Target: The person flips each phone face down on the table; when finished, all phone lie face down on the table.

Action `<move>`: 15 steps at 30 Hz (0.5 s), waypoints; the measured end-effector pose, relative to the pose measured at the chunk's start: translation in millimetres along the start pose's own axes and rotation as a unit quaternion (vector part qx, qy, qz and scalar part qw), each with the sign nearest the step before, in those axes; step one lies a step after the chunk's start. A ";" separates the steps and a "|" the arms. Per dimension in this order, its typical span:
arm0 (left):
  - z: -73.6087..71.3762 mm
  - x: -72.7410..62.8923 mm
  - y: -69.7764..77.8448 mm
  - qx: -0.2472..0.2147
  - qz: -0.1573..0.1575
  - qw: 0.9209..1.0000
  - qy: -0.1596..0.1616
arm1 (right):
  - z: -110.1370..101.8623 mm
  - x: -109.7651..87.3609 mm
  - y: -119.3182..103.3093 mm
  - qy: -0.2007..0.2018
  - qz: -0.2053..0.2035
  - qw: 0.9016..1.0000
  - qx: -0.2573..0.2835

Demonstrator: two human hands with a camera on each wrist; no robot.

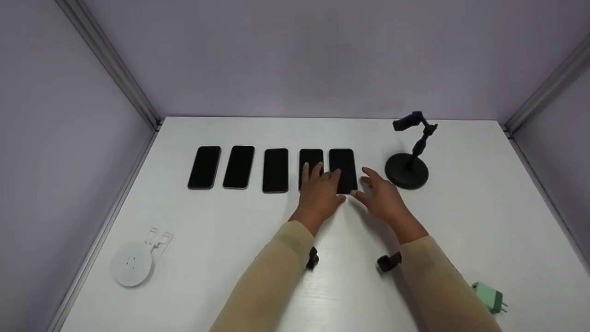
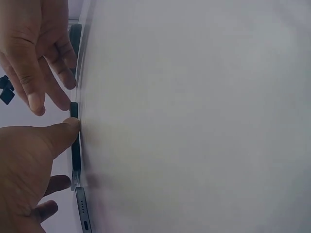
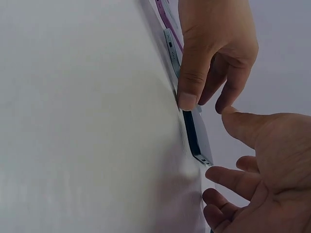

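Note:
Several black-screened smartphones lie in a row across the white table. My left hand reaches over the two at the right end, fingers spread. Its fingertips overlap the second phone from the right and the left side of the rightmost phone. In the right wrist view the left thumb rests against the edge of a phone. My right hand hovers beside the rightmost phone, fingers loosely bent, thumb tip close to its near right corner. In the left wrist view the right hand holds nothing.
A black stand with a round base and jointed arm stands right of the phones. At the left lies a white round disc with a bracket. A green plug charger lies by the right sleeve. Walls enclose the table's back and sides.

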State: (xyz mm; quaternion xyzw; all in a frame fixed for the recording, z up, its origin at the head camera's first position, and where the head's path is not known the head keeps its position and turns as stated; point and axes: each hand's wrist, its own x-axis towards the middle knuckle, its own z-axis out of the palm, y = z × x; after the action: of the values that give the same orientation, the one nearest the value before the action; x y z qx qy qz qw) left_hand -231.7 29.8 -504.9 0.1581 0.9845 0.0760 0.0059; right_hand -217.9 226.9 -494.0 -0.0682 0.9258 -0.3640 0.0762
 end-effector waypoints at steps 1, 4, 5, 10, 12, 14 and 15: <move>0.0 0.7 0.1 0.000 0.001 1.000 0.000 | 0.1 1.0 -0.2 0.000 -0.002 1.000 -0.001; 0.3 3.2 0.8 0.002 0.002 1.000 0.003 | -0.3 4.0 -0.5 0.000 -0.006 1.000 -0.006; 0.4 4.1 1.1 0.003 0.002 1.000 0.004 | -0.8 4.9 -0.5 0.000 -0.007 1.000 -0.007; 0.9 8.1 0.8 0.007 -0.003 1.000 0.006 | -2.1 8.7 0.3 -0.004 -0.004 1.000 -0.006; 1.1 8.7 0.1 0.005 -0.006 1.000 0.005 | -1.7 9.4 0.2 -0.009 0.001 1.000 0.000; 1.2 8.7 -0.6 0.001 -0.009 1.000 0.005 | -1.0 9.9 0.3 -0.014 0.007 1.000 0.009; 1.3 8.6 -0.9 -0.003 -0.011 1.000 0.006 | -0.8 10.0 0.2 -0.017 0.011 1.000 0.015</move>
State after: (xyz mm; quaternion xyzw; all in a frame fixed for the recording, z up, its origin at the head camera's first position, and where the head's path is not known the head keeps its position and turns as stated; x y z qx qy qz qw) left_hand -240.1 31.8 -506.2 0.1470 0.9859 0.0794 0.0010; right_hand -227.9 225.7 -494.4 -0.0631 0.9193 -0.3761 0.0971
